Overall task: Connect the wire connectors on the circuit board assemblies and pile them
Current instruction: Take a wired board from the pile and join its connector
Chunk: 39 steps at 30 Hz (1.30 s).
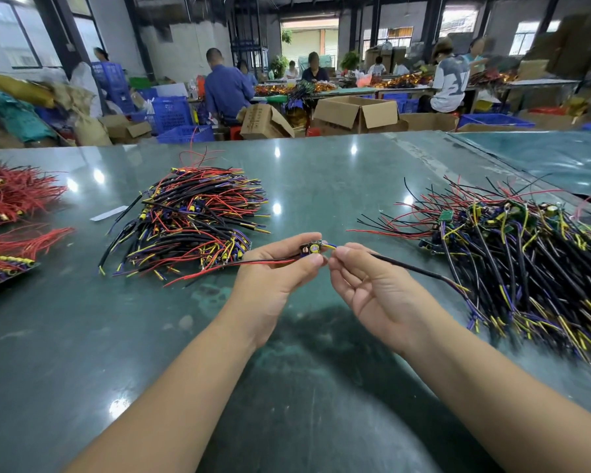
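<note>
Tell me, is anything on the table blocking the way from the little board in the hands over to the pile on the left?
Nothing visible does. The left hand holds the small circuit board, and only bare green table lies between it and the nearest pile of wired boards, whose loose wires reach almost to the hand.

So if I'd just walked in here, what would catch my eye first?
Probably the two hands at the middle: the left hand pinches a small circuit board with red and black wires trailing off, while the right hand pinches a black sleeved wire at the board's yellow lead. Next, the tangled piles of wired boards on the green table, one pile behind the left hand, a bigger one at the right.
</note>
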Tool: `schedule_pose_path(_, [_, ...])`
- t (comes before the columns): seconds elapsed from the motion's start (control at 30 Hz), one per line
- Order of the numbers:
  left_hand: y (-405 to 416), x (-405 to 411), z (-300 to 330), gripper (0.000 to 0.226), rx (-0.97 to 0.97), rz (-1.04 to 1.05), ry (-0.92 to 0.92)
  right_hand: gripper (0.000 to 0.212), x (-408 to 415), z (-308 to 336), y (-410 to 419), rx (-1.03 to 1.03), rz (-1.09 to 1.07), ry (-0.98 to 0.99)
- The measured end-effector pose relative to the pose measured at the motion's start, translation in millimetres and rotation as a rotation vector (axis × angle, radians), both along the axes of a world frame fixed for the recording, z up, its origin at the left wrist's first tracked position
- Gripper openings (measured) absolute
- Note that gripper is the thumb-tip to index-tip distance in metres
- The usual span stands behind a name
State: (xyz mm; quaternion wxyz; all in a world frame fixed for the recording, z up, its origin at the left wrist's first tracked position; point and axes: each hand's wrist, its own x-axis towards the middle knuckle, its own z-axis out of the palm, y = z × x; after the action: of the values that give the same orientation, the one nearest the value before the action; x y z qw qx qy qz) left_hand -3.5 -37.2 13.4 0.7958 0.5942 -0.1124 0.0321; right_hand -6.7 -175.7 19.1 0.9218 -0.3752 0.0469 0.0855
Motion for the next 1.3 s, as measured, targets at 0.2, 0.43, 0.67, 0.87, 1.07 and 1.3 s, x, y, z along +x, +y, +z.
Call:
schedule_pose_path(0.2, [0,1,1,0.026,-0.038,-0.013,0.056,0.016,1,2,-3,0.073,0.068,0.003])
schedule_pose_path(0.43, [3,0,6,0.018,-0.180,-0.085,0.174,0.024,1,2,-4,-0.257,0.012,-0.209])
schedule_pose_path(0.67, [4,0,2,0.020,-0.200,-0.093,0.218,0.023,0,-3,-3,-0.588,-0.112,-0.359])
schedule_pose_path(0.87, [5,2,4,0.016,-0.145,-0.082,0.237,0.021,3,-4,-7,-0.613,-0.037,-0.309])
schedule_pose_path(1.07, [4,1,6,0.010,-0.122,-0.011,0.204,0.016,0,-5,-5,-0.575,-0.045,-0.370])
schedule_pose_path(1.3, [-1,1,4,0.021,-0.082,0.042,0.145,0.010,1,-7,-2,-0.630,-0.125,-0.364])
